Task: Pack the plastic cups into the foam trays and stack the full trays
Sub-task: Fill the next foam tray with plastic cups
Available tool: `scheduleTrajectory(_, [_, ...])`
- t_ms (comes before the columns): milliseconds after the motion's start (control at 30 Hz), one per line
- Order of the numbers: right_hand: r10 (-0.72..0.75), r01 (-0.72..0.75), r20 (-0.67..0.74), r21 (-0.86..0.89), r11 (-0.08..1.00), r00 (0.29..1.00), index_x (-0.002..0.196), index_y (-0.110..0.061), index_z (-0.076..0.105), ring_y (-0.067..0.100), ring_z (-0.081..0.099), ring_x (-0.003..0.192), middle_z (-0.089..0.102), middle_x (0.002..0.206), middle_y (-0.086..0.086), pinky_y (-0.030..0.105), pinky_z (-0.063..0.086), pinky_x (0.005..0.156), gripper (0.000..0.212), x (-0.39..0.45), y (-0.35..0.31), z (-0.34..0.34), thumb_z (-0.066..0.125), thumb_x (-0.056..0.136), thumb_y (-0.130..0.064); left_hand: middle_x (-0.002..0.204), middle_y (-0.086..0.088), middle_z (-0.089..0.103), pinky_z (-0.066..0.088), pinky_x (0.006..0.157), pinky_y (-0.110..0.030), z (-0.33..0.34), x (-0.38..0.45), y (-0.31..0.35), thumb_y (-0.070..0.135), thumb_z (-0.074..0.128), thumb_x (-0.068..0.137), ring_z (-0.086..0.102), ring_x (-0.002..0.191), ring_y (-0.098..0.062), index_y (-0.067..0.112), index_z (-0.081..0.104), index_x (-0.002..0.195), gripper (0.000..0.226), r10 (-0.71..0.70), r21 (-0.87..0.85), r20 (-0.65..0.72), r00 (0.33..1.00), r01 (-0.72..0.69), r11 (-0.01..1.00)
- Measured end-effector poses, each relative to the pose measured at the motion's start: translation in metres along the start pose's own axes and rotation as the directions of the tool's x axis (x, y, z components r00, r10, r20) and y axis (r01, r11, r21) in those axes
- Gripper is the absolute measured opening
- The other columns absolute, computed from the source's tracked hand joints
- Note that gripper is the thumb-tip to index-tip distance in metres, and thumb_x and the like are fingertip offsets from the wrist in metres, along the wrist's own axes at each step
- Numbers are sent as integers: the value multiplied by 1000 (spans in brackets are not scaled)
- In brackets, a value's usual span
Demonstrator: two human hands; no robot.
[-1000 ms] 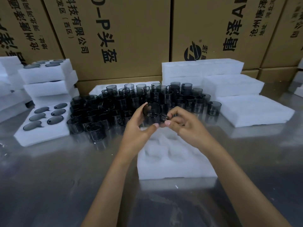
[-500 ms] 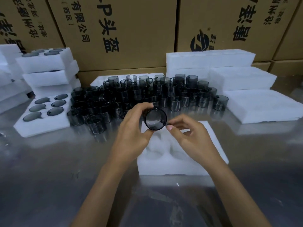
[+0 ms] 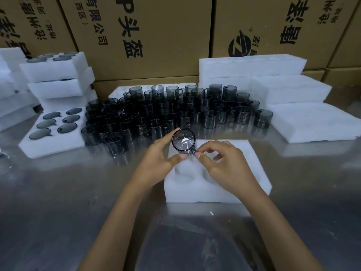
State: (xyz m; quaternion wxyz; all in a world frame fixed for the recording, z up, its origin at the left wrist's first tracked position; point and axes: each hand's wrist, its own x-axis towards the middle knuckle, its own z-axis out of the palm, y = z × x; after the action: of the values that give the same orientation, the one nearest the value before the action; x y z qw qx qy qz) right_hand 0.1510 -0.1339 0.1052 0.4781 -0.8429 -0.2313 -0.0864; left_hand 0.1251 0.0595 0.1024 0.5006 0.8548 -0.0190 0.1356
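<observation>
A reflective grey metal surface [image 3: 58, 212] is seen backed by a wall of brown cardboard boxes [image 3: 156, 36] printed with black characters. At the far centre a dense crowd of dark transparent plastic cups [image 3: 175, 112] is spread, flanked on the right by stacked white foam slabs [image 3: 289, 89] and on the left by a stack of filled white foam trays [image 3: 56, 79], with one filled white tray [image 3: 48, 141] laid alone just nearer. A white foam tray with round pockets [image 3: 234, 192] is placed near the centre, under both hands.

One smoky transparent handled cup [image 3: 183, 141] is held above the far left corner of that tray, its open mouth turned toward the camera. Its body is clasped in the grip of the left hand [image 3: 162, 155], between forefinger above and thumb below; its small handle, at the lower right, is pinched by the thumb and forefinger of the right hand [image 3: 224, 163].

Compared with half a second ago, the cup is seen lower and nearer the tray, and its mouth is tipped more squarely toward the viewer.
</observation>
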Motion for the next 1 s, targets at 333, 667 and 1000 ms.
scheduleTrajectory(333, [-35, 34, -10, -77, 996, 999, 112, -39, 69, -6, 45, 111, 64, 113, -21, 21, 42, 96, 22, -1, 1, 2, 69, 91, -32, 138, 11, 52, 34, 114, -39, -14, -3, 3, 29, 74, 86, 39, 135, -9, 40, 45, 141, 64, -1, 66, 83, 997, -5, 998])
scheduleTrajectory(667, [-99, 147, 163, -315, 937, 982, 148, -39, 42, 1, 13, 148, 33, 156, -25, 21, 9, 102, 50, 1, 6, 5, 52, 100, -39, 145, 30, 34, 19, 113, -29, -6, -5, 2, 40, 62, 93, 16, 144, -1, 43, 37, 148, 60, -67, 12, 128, 989, 66, 998])
scheduleTrajectory(1000, [-36, 135, 239, -414, 900, 970, 145, -36, 48, 5, 2, 150, 23, 164, -10, 37, 4, 117, 47, -1, 0, 3, 35, 101, -32, 158, 27, 22, 7, 124, -47, 0, 1, -14, 39, 46, 102, 9, 149, -1, 48, 43, 143, 41, -149, -72, 112, 982, 158, 985])
